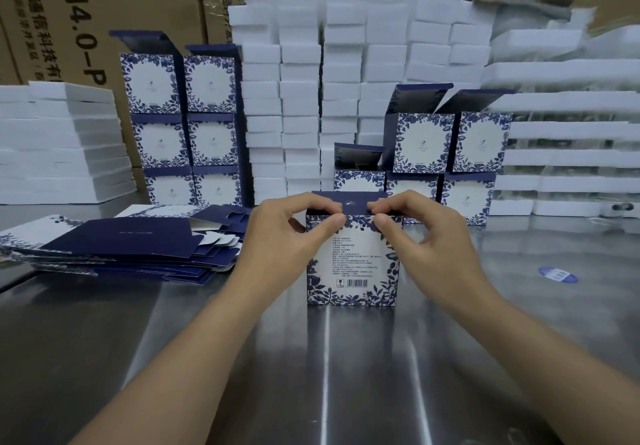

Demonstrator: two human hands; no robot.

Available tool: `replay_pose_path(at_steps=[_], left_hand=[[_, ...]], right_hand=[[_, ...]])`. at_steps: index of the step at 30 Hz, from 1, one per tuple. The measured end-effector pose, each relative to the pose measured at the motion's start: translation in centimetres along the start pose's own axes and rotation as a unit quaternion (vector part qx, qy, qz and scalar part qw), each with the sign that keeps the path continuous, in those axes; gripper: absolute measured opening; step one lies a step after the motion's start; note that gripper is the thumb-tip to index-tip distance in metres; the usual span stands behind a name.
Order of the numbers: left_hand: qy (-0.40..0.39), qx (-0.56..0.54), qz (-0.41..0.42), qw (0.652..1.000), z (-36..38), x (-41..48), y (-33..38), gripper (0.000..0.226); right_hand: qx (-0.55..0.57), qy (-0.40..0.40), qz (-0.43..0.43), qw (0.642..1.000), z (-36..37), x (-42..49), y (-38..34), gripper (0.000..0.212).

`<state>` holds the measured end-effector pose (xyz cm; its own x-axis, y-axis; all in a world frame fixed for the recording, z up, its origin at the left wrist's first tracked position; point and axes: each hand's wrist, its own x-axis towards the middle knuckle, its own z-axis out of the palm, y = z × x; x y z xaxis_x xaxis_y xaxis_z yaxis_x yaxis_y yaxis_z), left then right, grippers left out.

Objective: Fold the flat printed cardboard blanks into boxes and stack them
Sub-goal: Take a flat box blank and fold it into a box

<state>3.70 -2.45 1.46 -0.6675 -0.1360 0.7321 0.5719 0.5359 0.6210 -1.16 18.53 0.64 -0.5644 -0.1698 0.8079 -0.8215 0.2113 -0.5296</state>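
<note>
Two hands, left hand (291,226) and right hand (420,230), pinch the navy top flap of an upright blue-and-white floral cardboard box (351,261), hiding its upper corners; fine print illegible. Flat navy printed blanks (128,247) lie left; folded box stacks (183,126) and white foam blocks (301,98) stand behind. Steel table (311,358); brown cartons (104,1) beyond.

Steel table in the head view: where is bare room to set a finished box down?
The steel table is bare in front of the blue-and-white printed cardboard box, and to its right around the round blue sticker. Crowded: flat printed blanks at left; stacked boxes and white foam blocks behind.
</note>
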Motion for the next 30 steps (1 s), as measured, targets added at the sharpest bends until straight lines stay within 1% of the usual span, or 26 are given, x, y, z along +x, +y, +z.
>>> replay_pose_path(at_steps=[2,5,10,14,17,20,22,23,25,26,27,28,29,30], left_hand=[[0.0,-0.016,-0.01,1.0,-0.2,0.0,0.1,0.005],[0.001,-0.018,-0.02,1.0,-0.2,-0.3,0.5,0.007],[0.007,-0.07,-0.063,0.996,-0.7,-0.3,0.0,0.009],[0.001,-0.083,-0.049,0.995,-0.9,-0.3,-0.2,0.01],[0.001,-0.103,-0.047,0.994,-0.8,-0.3,-0.5,0.009],[0.014,-0.102,-0.042,0.994,-0.6,-0.2,-0.6,0.008],[0.037,-0.089,-0.046,0.994,-0.5,-0.2,-0.7,0.005],[0.046,-0.093,-0.06,0.993,-0.4,-0.3,-0.7,0.006],[0.036,-0.144,-0.122,0.981,0.1,-0.5,-0.6,0.015],[0.022,-0.168,-0.149,0.974,0.5,-0.7,-0.5,0.018],[0.02,-0.17,-0.15,0.974,1.0,-0.8,-0.2,0.016],[0.031,-0.159,-0.133,0.978,1.4,-0.8,0.1,0.012],[0.048,-0.164,-0.118,0.978,1.6,-0.9,0.4,0.015],[0.058,-0.179,-0.099,0.977,1.7,-0.9,0.6,0.029]], right_hand=[[0.031,-0.005,0.001,1.0,-0.3,0.2,0.1,0.011],[0.036,-0.028,0.0,0.999,-0.5,0.3,0.2,0.013],[0.085,-0.057,0.019,0.995,-1.0,0.6,0.7,0.017],[0.114,-0.063,0.031,0.991,-1.1,0.7,0.9,0.021],[0.118,-0.066,0.036,0.99,-1.0,0.5,1.1,0.019],[0.097,-0.058,0.049,0.992,-0.9,0.5,1.1,0.017],[0.096,-0.046,0.064,0.992,-0.9,0.5,1.2,0.007],[0.095,-0.043,0.072,0.992,-1.0,0.4,1.0,0.005],[0.087,-0.043,0.108,0.989,-0.9,0.1,0.6,0.023],[0.089,-0.043,0.126,0.987,-0.7,0.1,0.5,0.027],[0.101,-0.039,0.14,0.984,-0.4,0.1,0.4,0.025],[0.111,-0.029,0.14,0.983,-0.2,0.1,0.3,0.017],[0.128,-0.019,0.14,0.982,0.0,0.1,0.1,0.006],[0.147,-0.007,0.128,0.981,0.1,0.2,0.0,0.021]])
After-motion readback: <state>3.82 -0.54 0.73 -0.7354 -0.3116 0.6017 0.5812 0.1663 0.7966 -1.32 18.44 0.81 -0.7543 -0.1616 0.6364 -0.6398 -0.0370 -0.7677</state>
